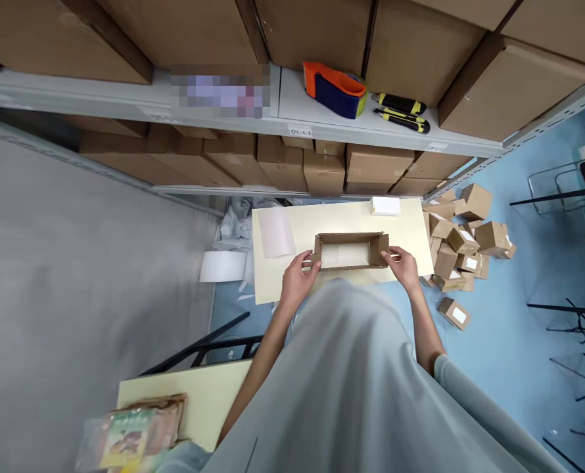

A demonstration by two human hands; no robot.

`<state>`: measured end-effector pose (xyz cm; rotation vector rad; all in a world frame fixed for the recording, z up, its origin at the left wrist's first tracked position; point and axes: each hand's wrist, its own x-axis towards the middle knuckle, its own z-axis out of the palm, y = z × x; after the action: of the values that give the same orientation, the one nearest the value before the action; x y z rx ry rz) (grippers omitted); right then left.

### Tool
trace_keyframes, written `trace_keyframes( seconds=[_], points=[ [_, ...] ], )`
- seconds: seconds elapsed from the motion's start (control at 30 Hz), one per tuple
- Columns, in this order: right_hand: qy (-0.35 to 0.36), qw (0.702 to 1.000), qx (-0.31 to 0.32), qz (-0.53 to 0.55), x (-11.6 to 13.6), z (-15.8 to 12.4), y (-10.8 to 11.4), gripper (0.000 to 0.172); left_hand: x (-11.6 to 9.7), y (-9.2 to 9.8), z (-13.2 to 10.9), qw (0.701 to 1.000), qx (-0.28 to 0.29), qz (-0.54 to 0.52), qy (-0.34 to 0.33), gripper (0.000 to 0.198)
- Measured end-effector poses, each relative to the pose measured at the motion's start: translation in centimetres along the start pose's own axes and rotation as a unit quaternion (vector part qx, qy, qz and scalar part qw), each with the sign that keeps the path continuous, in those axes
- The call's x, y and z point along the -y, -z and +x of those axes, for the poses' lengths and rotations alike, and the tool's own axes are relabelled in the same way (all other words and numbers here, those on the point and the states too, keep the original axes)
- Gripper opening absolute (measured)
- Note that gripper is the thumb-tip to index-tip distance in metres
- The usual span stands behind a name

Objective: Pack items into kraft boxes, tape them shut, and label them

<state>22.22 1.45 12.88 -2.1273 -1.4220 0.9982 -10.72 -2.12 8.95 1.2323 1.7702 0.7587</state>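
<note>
A long, narrow cardboard box lies open at the top near the front edge of the pale yellow table. Its walls stand up, and the inside looks pale; I cannot tell whether that is its floor or the tabletop. At its left end, my left hand grips the wall between thumb and fingers. The opposite end wall is pinched by my right hand. Behind the box, toward the right, sits a small white box. A thin whitish-pink sheet lies flat at the table's left.
Shelving full of cartons rises beyond the table, with two utility knives and an orange-and-navy band on it. Several taped parcels are heaped on the floor at right. Lower left, a second table carries bagged booklets.
</note>
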Motion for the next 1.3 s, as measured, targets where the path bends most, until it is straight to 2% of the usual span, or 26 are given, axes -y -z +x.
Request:
trace_keyframes(
  seconds=[0.1,0.23,0.43,0.6,0.73,0.83,0.93,1.0,1.1,1.2,1.3],
  points=[
    [0.048,0.998,0.044,-0.004,0.4,1.4,0.2,0.037,-0.5,-1.4,-1.3,1.0,-0.029,0.003,-0.011,0.038],
    [0.133,0.983,0.125,-0.001,0.1,2.3,-0.8,0.033,-1.3,-3.3,-2.3,0.997,-0.043,0.042,-0.043,0.037],
    [0.208,0.958,0.199,0.0,-1.9,3.0,-1.8,0.037,-2.3,-5.0,-3.4,0.99,-0.007,0.12,-0.079,0.053],
    [0.223,0.944,0.243,-0.019,-3.2,3.9,0.2,0.047,-2.0,-5.2,-3.8,0.991,-0.006,0.128,-0.049,0.066],
    [0.235,0.922,0.307,-0.017,-4.3,4.1,2.1,0.064,-1.8,-4.6,-3.4,0.992,-0.013,0.126,-0.021,0.089],
    [0.252,0.91,0.329,-0.008,-4.9,3.7,2.3,0.073,-1.9,-3.8,-2.4,0.991,-0.005,0.134,-0.02,0.088],
    [0.243,0.925,0.291,0.012,-4.9,3.2,1.4,0.058,-2.2,-3.1,-1.1,0.989,0.006,0.14,-0.039,0.069],
    [0.208,0.95,0.232,0.028,-4.8,3.2,0.5,0.042,-2.1,-2.8,-0.3,0.99,0.006,0.135,-0.05,0.057],
    [0.15,0.977,0.145,0.037,-4.5,3.6,-0.8,0.035,-1.6,-2.4,1.0,0.99,-0.003,0.126,-0.06,0.047],
    [0.123,0.986,0.101,0.04,-3.9,4.4,-1.8,0.044,-0.7,-2.3,2.5,0.992,-0.011,0.116,-0.053,0.047],
    [0.13,0.986,0.089,0.046,-3.0,5.1,-2.4,0.066,-0.1,-2.3,3.9,0.994,-0.007,0.098,-0.04,0.065]
  ],
)
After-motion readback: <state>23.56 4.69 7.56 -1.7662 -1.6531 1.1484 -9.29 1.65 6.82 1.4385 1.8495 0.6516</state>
